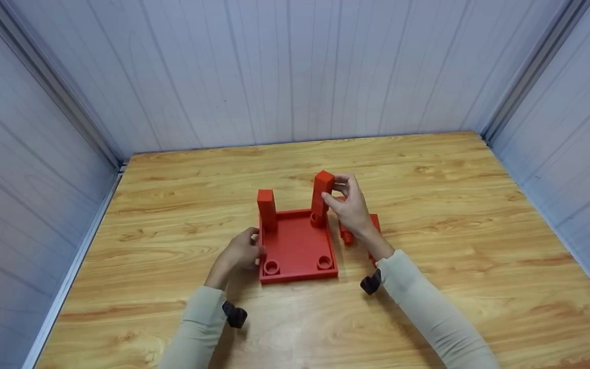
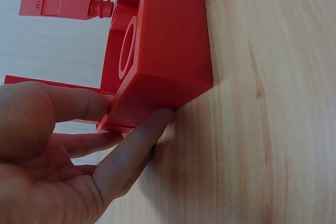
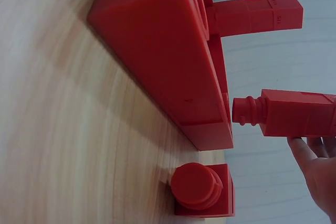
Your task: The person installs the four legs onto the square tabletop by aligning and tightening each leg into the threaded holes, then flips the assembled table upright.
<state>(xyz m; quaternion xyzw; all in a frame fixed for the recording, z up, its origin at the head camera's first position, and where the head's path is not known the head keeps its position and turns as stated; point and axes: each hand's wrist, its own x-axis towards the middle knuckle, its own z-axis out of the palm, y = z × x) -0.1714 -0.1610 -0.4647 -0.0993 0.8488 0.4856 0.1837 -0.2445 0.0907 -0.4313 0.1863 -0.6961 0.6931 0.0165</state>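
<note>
A red square base (image 1: 297,246) with a raised rim and round corner sockets lies on the table. One red square leg (image 1: 267,211) stands upright in its back left corner. At the base's left side, my left hand (image 1: 241,249) grips the rim, thumb over the edge and fingers against the outer wall (image 2: 163,87). My right hand (image 1: 352,207) pinches another red leg (image 1: 322,192) between thumb and fingers. That leg's ribbed round end (image 3: 249,110) points down, just above the back right socket (image 1: 316,220). The front left socket (image 1: 271,267) and front right socket (image 1: 324,262) hold nothing.
Two more red legs lie on the wooden table (image 1: 454,215) right of the base, partly hidden under my right arm; one leg (image 1: 347,237) is close to the base and another (image 1: 375,221) is farther right. Pale panelled walls (image 1: 295,72) enclose the back and sides.
</note>
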